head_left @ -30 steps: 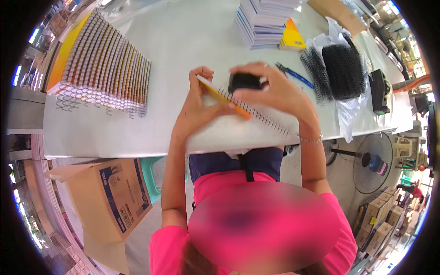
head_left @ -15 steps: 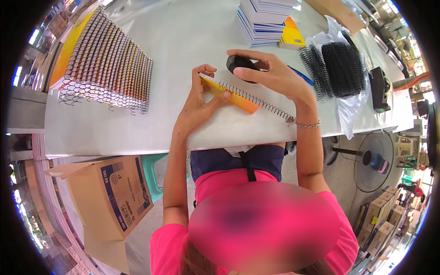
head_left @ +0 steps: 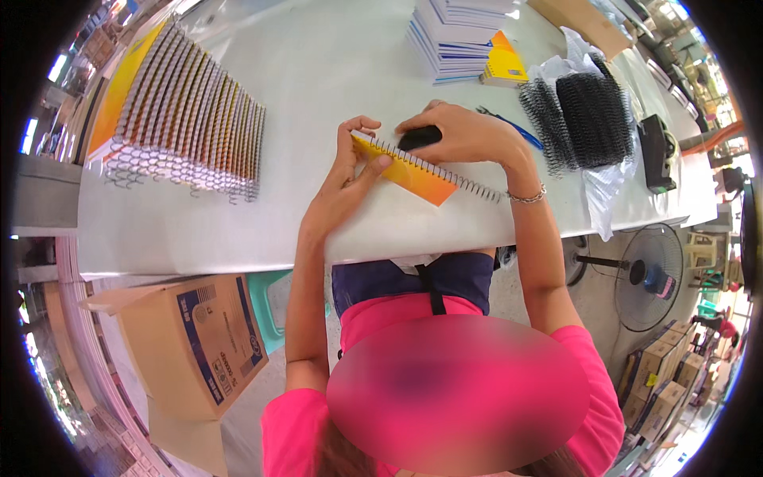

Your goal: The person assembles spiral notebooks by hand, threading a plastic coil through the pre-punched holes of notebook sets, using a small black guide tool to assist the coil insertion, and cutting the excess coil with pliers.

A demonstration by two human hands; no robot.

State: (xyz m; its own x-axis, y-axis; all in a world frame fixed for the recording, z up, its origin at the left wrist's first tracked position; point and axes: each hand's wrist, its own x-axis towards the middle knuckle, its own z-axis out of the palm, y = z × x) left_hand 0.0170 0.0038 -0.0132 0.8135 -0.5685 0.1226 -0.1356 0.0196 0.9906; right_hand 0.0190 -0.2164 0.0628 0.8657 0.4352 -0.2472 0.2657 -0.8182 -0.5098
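My left hand grips one end of a thin notebook with a yellow-orange cover, thumb on the cover. A dark wire coil runs through the holes along its edge; its loose end sticks out past the right corner, beneath my right wrist. In my right hand is a rounded black block, its exact kind unclear, held against or very close to the coiled edge. Part of the block is hidden by my fingers. Beyond that hand, blue-handled pliers lie on the table.
A tall stack of coil-bound notebooks stands at left. Farther back are a pile of unbound booklets and a small yellow notebook. Black coils lie on plastic at right, beside a black tape dispenser. Below the table sits an open carton.
My right hand has lowered the black block toward the notebook's edge. The coil has gone farther through the holes, and its loose end is shorter. The pliers show more.
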